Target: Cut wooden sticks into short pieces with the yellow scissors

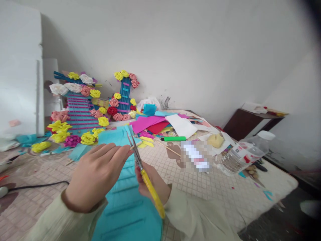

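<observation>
White-capped plastic bottle [242, 155] at right, dark brown cabinet [239, 123] beyond it, black cable [37, 185] at left.

table [220, 190]: pale top, brownish grid pattern; runs to the wall at the back.
near middle: turquoise sheet [130, 222], laid flat, dark crosswise lines showing.
left: yellow paper flower [41, 146], purple paper flower [72, 141]; black cord [40, 184] nearer the front.
back centre: overlapping heap of magenta sheet [140, 124], red sheet [158, 128], white sheet [181, 125].
before the heap: bright green strip [175, 138], thin stick [168, 148], pixelated item [197, 156].
right: clear bottle [243, 155], white cap; white paper [228, 139] under a yellow lump [215, 140].
right edge: blue scraps [268, 195].
</observation>
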A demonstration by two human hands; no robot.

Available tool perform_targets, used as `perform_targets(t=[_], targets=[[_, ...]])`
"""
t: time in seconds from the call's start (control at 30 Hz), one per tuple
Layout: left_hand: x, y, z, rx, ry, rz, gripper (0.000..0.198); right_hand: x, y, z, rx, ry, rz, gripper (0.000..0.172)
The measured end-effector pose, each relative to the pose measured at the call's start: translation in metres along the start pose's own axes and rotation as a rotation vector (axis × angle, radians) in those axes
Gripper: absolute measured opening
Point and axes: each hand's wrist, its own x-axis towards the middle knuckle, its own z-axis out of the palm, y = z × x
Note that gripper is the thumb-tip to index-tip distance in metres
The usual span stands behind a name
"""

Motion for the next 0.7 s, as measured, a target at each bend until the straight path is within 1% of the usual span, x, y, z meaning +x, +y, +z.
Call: perform_targets(t=[0.07,0.13,0.27,0.37,0.53,0.7], targets=[[0.0,-0.001,0.0,0.016,0.018,0.009,0.028,0.001,-0.003,-0.001,0.072,-0.023,0.042,0.029],[-0.001,-0.002,0.001,0.019,0.005,0.015,0.028,0.003,-0.008,-0.002,0.122,-0.019,0.074,0.028],[-0.002,-0.004,0.004,0.035,-0.098,0.024,0.035,0.008,-0.017,-0.005,0.183,-0.006,0.119,0.026],[-0.003,-0.005,0.006,0.057,-0.126,0.024,0.035,0.01,-0.017,-0.008,0.211,-0.017,0.172,0.024],[-0.005,-0.005,0.011,0.014,-0.092,0.042,0.029,0.011,-0.01,-0.004,0.268,-0.013,0.243,0.034],[-0.005,-0.005,0.013,-0.014,-0.058,0.033,0.026,0.011,-0.02,-0.005,0.291,-0.083,0.263,0.036]])
